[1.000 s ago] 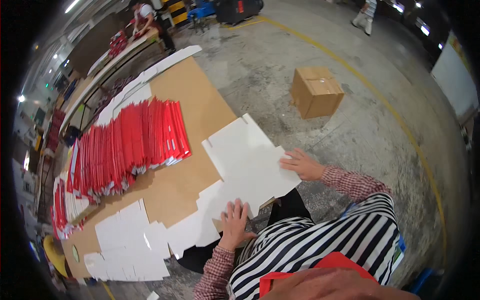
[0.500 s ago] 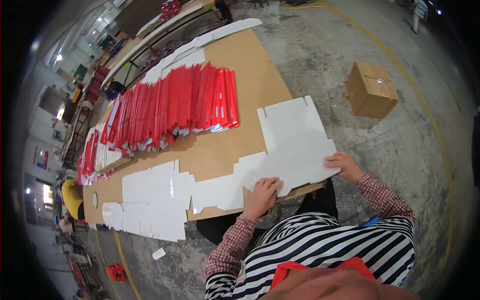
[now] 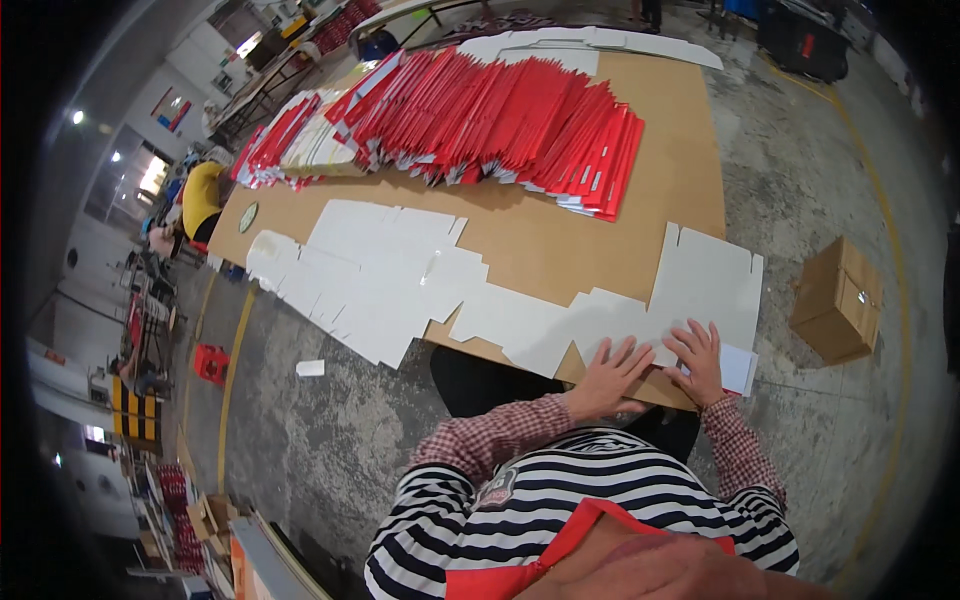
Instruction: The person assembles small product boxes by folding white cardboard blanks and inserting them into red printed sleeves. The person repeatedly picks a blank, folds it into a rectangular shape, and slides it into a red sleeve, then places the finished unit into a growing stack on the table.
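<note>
A white die-cut cardboard sheet (image 3: 545,318), with notched and slotted edges, lies along the near side of the brown-covered table. My left hand (image 3: 610,378) rests on its near edge, fingers apart and lying over the white surface. Close beside it, my right hand (image 3: 700,358) presses flat on the sheet with its fingers spread. Right of that hand, a small white flap (image 3: 738,370) with a thin red edge juts past the sheet. Farther left spreads a wide, slotted white cardboard panel (image 3: 375,265); whether it is joined to the sheet I cannot tell.
A long row of red folded cardboard pieces (image 3: 500,115) leans across the table (image 3: 675,150). More white cardboard (image 3: 640,40) lies at the far edge. A brown carton (image 3: 840,300) stands on the floor at the right. A person in yellow (image 3: 203,200) bends at the far left.
My head view has turned, shifting the table. My right hand has left the sheet's right corner and lies closer to my left hand. The small flap now shows at the right.
</note>
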Motion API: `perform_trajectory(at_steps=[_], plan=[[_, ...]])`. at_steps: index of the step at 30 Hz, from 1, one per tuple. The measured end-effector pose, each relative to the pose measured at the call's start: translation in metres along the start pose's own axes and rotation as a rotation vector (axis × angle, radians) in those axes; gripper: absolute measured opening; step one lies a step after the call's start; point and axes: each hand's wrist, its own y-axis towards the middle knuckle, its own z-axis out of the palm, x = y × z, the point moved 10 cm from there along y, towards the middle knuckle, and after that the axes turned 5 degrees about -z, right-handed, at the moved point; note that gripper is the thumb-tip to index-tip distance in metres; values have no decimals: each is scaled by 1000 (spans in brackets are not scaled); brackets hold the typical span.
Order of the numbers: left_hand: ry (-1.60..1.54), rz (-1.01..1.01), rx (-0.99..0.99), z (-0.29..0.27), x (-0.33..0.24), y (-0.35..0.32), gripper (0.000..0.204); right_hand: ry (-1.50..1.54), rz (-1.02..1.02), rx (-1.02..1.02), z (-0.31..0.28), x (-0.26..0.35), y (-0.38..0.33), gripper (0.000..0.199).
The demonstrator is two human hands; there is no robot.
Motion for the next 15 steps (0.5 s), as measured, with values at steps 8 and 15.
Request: perform_trajectory(at_steps=[8,15], plan=[[-346,-547,27,-1,118,-5,54,151,-48,96,11,-5,-4,55],[90,-30,12,39,12,2,90,-83,-41,171,2,14,-8,60]])
